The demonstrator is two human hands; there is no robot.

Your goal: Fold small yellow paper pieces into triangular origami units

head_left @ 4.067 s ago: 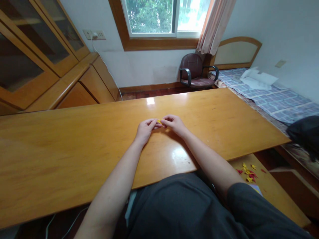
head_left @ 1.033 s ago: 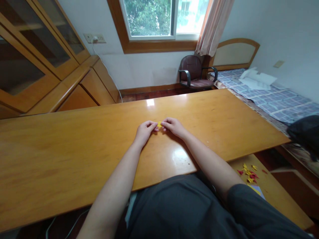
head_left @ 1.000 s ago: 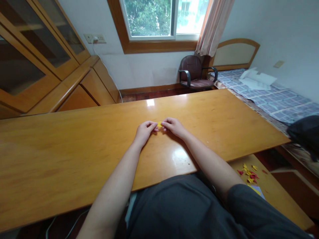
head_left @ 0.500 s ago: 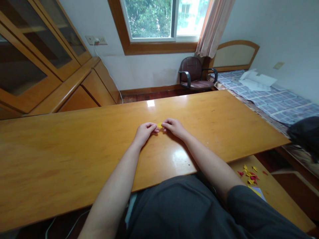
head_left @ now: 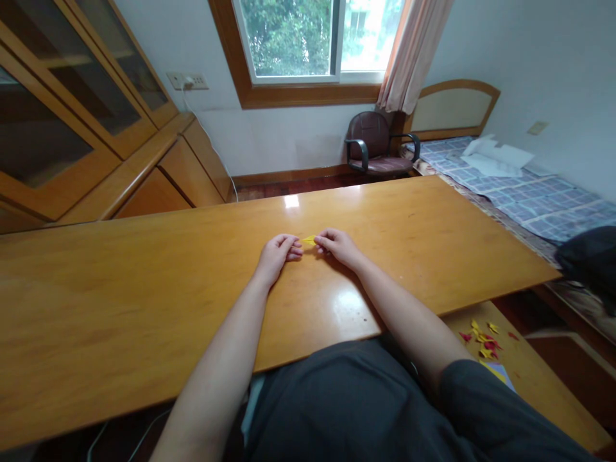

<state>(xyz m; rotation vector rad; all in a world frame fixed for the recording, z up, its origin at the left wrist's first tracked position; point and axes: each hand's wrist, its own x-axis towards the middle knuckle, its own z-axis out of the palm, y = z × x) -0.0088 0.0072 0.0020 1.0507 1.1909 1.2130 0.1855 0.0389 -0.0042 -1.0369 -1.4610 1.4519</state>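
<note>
A small piece of folded yellow paper (head_left: 308,240) is held just above the table, between my hands. My right hand (head_left: 337,247) pinches its right end between thumb and fingers. My left hand (head_left: 280,252) is closed, thumb against the fingers, at the paper's narrow left tip. The fingertips hide both ends of the paper, so its full shape does not show. Both wrists hover low over the wooden table (head_left: 158,289).
On a lower wooden surface at right lie several small red and yellow folded paper pieces (head_left: 487,343) and a stack of paper sheets (head_left: 500,372). Beyond the table stand a brown armchair (head_left: 373,144) and a bed (head_left: 553,199). A glass-door cabinet (head_left: 91,115) is at left.
My left hand has drawn slightly left, away from my right hand. More of the yellow paper now shows between them, looking longer and more pointed.
</note>
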